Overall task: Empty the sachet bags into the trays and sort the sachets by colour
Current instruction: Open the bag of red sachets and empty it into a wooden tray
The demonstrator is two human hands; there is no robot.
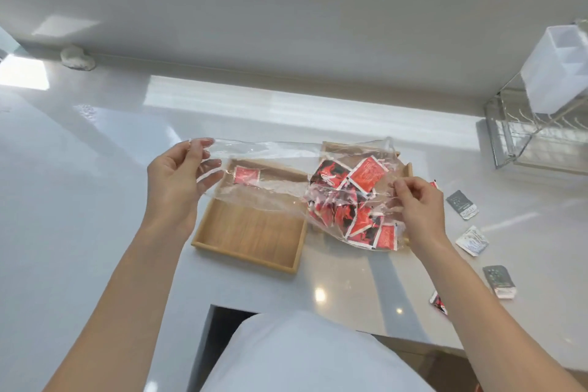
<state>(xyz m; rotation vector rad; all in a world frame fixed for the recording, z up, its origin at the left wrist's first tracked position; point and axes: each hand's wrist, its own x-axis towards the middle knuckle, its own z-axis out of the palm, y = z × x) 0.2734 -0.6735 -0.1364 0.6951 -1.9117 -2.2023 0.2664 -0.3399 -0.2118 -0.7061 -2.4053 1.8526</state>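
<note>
The pale bench [95,200] carries two shallow wooden trays side by side: the left tray [251,232] is seen almost bare, with one red sachet [246,175] lying at its far end, while the right tray [331,146] is largely hidden behind the load. Above both, a clear plastic bag [270,169] is held stretched sideways; its empty end is pinched by the left hand [178,175], and its other end, where the red-and-black sachets [353,200] are bunched, is gripped by the right hand [416,204]. Which end is the mouth cannot be told. For the emptying to be done well, the mouth is best brought low over one tray and the closed end lifted, so that the sachets slide out in a heap inside the rim rather than scatter; a gentle shake would probably be needed, since thin film is likely to cling. Care is advised, as loose pieces already lie on the bench to the right: a dark sachet [463,204], a white sachet [472,240], another dark sachet [499,280], and a red one [438,301] partly hidden by the right forearm.
</note>
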